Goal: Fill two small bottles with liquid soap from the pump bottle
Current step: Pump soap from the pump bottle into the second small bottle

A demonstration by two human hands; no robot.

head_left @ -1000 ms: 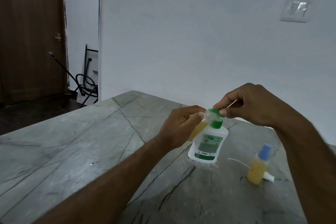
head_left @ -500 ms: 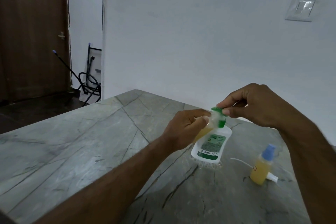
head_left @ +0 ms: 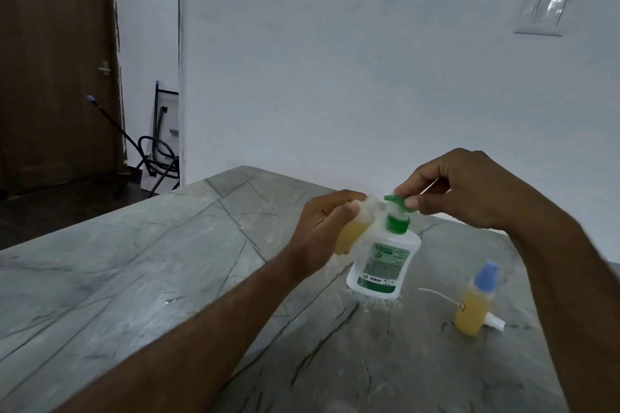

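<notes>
A white pump bottle (head_left: 382, 265) with a green label stands on the grey stone table (head_left: 134, 278). My right hand (head_left: 463, 191) pinches its green pump head (head_left: 397, 202), which sits raised above the green collar. My left hand (head_left: 322, 228) grips a small clear bottle (head_left: 354, 228) holding yellow liquid, tilted with its open mouth at the pump spout. A second small bottle (head_left: 474, 303) with yellow liquid and a blue cap stands to the right on the table.
A white cap with a thin tube (head_left: 493, 323) lies beside the blue-capped bottle. A wet patch (head_left: 375, 302) rings the pump bottle's base. A white wall rises behind the table; a dark stand (head_left: 157, 157) and a brown door are at the far left.
The pump head has risen, showing the white stem above the green collar. The view has shifted slightly; both hands keep their holds.
</notes>
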